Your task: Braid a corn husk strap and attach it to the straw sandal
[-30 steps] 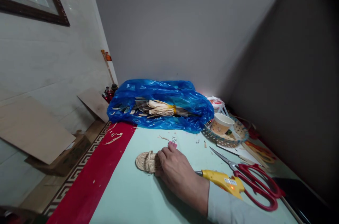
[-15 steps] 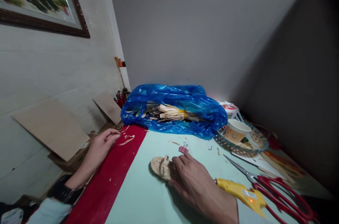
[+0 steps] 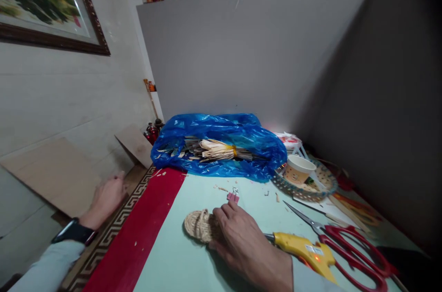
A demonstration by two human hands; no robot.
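One shoe (image 3: 196, 226) is gripped in the right hand (image 3: 246, 242); I can't tell if the left hand (image 3: 109, 196) is open

Blue bag (image 3: 238, 127) is blocking the worktop's (image 3: 169, 257) far edge. Basket (image 3: 293, 195) with cup (image 3: 298, 170) is filling the far right corner; scissors (image 3: 329, 236) and glue gun (image 3: 300, 247) are crowding the right side. Clip (image 3: 233, 197) is sitting just beyond the right hand (image 3: 245, 243). Open lane is running between slipper (image 3: 199, 226) and left edge, over the red strip (image 3: 136, 232).
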